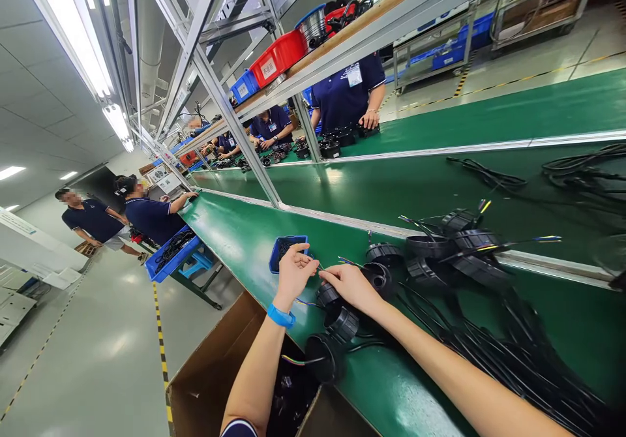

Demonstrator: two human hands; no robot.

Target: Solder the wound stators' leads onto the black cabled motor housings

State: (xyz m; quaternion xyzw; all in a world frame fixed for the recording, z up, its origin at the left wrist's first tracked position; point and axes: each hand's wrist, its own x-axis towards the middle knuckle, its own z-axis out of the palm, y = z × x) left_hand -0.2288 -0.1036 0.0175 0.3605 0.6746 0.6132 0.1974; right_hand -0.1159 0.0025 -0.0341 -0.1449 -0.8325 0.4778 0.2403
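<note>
My left hand [295, 272], with a blue band [281, 316] at its wrist, is raised over the bench with thumb and forefinger pinched together. My right hand [353, 285] comes in from the right, its fingertips also pinched and almost meeting the left ones. Something thin is between the fingertips, too small to name. Just behind the left hand is a small blue bin [274, 256] of dark small parts. Below the right hand lie black round housings [342, 325] with cables; coloured wire ends [295, 361] stick out of one housing near the bench edge.
More black housings [430, 246] and a bundle of black cables [482, 346] spread to the right on the green bench [235, 225]. An open cardboard box [210, 365] stands below the edge. A metal post [239, 130] carries an overhead shelf. Co-workers [349, 94] are across and farther along.
</note>
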